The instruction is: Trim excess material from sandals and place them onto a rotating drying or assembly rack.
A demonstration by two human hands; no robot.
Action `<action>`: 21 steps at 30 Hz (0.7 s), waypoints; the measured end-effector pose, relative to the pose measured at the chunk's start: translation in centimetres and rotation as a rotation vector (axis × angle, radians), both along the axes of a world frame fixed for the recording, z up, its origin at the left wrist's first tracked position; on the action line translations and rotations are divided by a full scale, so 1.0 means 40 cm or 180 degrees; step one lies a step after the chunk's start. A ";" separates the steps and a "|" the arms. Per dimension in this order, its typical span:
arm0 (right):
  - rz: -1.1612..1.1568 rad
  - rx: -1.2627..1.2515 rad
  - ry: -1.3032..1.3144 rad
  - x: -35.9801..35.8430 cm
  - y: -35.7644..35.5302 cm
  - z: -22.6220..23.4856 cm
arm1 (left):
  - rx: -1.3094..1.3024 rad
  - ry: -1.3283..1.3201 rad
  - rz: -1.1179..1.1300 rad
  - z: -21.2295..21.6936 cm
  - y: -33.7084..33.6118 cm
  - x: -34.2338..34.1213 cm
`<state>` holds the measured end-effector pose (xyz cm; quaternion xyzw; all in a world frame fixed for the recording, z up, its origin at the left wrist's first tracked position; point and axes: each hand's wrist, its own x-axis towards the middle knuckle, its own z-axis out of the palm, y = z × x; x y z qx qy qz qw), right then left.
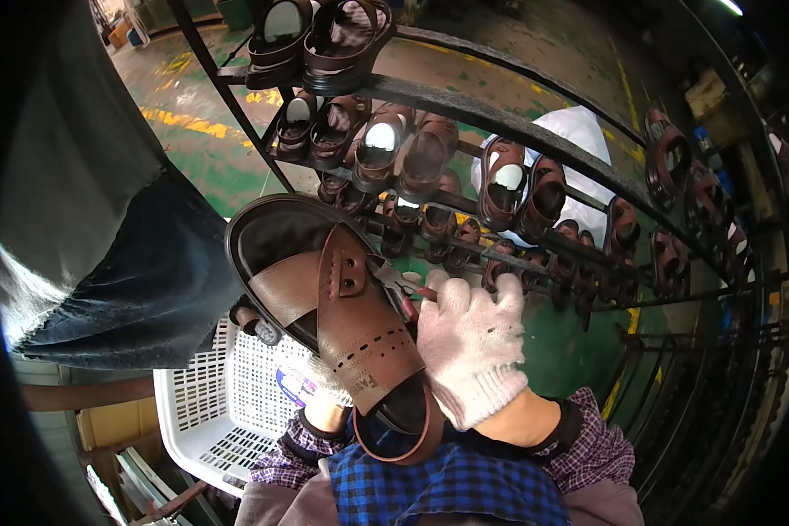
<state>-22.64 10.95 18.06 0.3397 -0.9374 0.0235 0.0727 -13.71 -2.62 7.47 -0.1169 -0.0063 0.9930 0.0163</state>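
A brown leather sandal [311, 302] with crossing straps, stitch-like slots and a dark sole is held up in front of me, toe to the upper left. Its heel strap [425, 434] hangs over my blue checked apron [447, 486]. My left hand [329, 381], in a white knit glove, grips the sandal from behind, its fingers mostly hidden. In the white-gloved right hand [473, 346] are red-handled pliers [399, 280], fingers closed round the handles. The jaws of the pliers are at the sandal's side edge, beside the strap with two small studs.
A dark metal rack [500, 118] with several tiers of brown sandals stands ahead and to the right. At lower left is a white slatted basket [193, 399]. A person in dark jeans [140, 280] stands close on the left. A white bundle [579, 145] sits behind the rack.
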 end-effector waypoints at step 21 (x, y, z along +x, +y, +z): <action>0.1009 -0.0563 -0.1454 0.033 0.016 0.031 | -0.0091 -0.0067 -0.0142 0.007 -0.027 -0.002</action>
